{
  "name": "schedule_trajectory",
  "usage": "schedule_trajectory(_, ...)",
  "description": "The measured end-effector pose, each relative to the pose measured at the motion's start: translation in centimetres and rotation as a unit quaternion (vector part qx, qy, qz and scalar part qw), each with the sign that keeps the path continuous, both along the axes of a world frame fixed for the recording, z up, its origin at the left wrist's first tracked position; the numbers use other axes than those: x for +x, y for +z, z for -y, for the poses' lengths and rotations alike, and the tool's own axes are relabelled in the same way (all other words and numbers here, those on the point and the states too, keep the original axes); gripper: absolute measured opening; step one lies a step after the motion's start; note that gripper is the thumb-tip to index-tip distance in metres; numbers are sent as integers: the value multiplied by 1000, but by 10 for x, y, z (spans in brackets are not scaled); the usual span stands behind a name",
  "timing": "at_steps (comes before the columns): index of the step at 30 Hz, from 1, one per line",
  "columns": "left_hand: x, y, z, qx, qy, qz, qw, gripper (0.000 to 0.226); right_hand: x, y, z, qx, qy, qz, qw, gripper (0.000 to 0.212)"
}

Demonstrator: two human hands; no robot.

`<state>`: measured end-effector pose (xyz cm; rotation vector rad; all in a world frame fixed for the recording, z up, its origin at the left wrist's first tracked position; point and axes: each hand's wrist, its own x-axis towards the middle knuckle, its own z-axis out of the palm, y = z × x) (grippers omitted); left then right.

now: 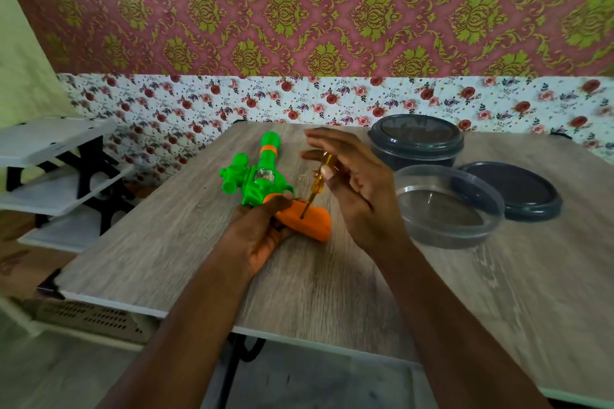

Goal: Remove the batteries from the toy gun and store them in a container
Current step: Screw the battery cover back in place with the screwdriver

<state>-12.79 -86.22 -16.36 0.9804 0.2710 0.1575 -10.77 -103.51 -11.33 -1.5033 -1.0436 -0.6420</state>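
The toy gun (262,176) lies on its side on the table (166,242), left of centre. Its long axis runs from the green muzzle at the far end down to the orange grip (312,224) at the near right. The left hand (262,236) comes in from the near side and wraps its fingers round that grip, pinning it to the tabletop. The right hand (358,189) is just right of the gun and above it, pinching the yellow handle of a screwdriver (320,173) between thumb and fingers, with the other fingers fanned out. The shaft slants down and to the left, and its tip sits in the orange grip beside the left hand's fingertips. This looks like the unscrewing of a battery cover, so the job seems to be at an early stage; no batteries can be seen. The coming turn depends on the tip staying seated while the left hand stops the grip from rolling. The open container (432,236) stands to the right, nearer the right hand, with its lid (511,191) beyond it and a closed container (415,146) farther back.
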Motion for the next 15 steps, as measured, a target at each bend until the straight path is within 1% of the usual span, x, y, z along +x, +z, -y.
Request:
schedule_trajectory(3,0,0,0,5,2,-4,1000,23,0,2,0,2,-15,2,1000,36)
schedule_trajectory(6,1,0,-1,5,6,-3,1000,36,-1,1,0,10,-50,31,998,39)
schedule_trajectory(8,0,0,-1,6,8,-6,1000,44,-1,1,1,13,-65,52,996,37)
schedule_trajectory(10,0,1,-1,6,8,-7,1000,46,-1,2,0,7,-72,61,995,34)
schedule_trajectory(13,1,-1,-1,4,8,-9,1000,47,-3,1,-2,4,-26,20,999,36)
schedule_trajectory(15,2,-2,-2,6,10,-15,1000,44,-3,1,-3,8,-20,-3,1000,39)
